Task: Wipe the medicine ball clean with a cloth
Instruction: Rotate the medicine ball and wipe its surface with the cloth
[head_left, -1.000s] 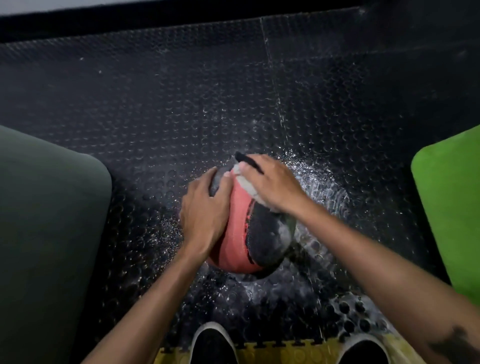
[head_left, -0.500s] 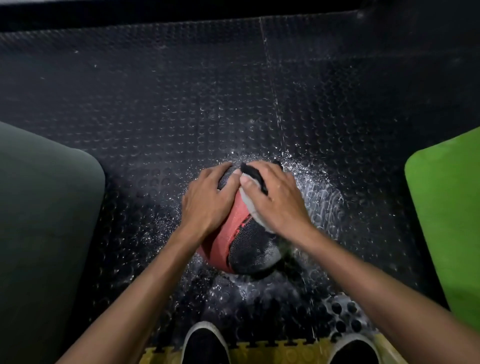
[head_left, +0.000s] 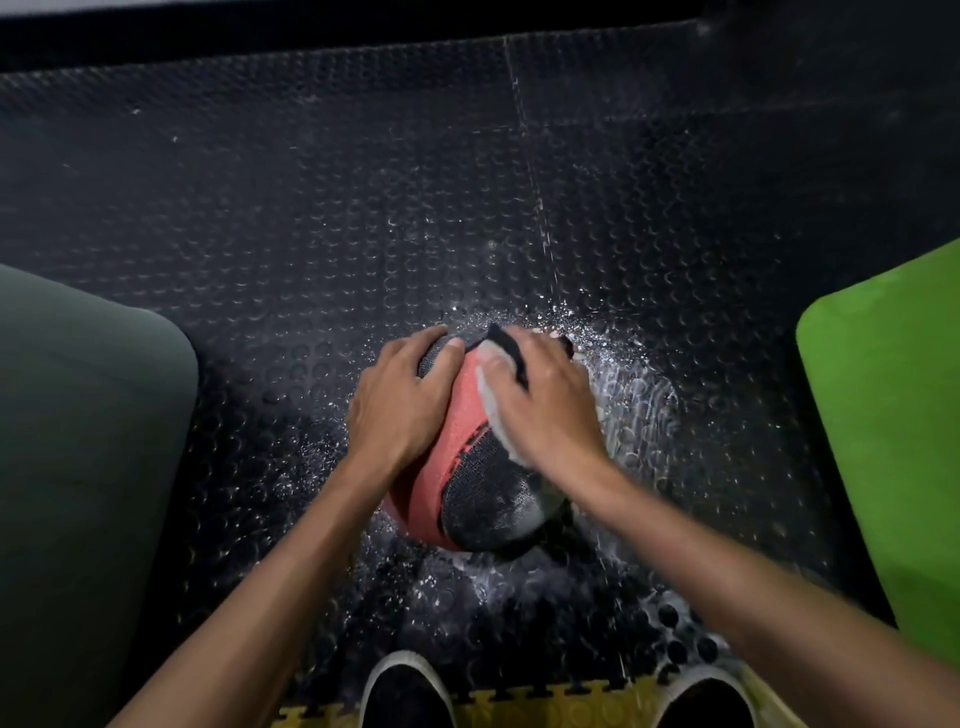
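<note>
At the centre of the frame, a red and black ball (head_left: 467, 483) sits on a wet, studded black mat (head_left: 311, 234). The left hand (head_left: 400, 410) lies spread on the ball's left side, fingers curved over it. The right hand (head_left: 545, 410) presses a cloth (head_left: 491, 384) to the ball's top, fingers curled over it. A dark pad (head_left: 78, 441) lies at left, a green pad (head_left: 893, 441) at right, and shoes (head_left: 405, 696) at the bottom edge.

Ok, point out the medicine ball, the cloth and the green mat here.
medicine ball (head_left: 457, 441): head view, on its red panel between the hands.
cloth (head_left: 488, 382): head view, pale part under the right thumb.
green mat (head_left: 883, 415): head view, its top surface.
</note>
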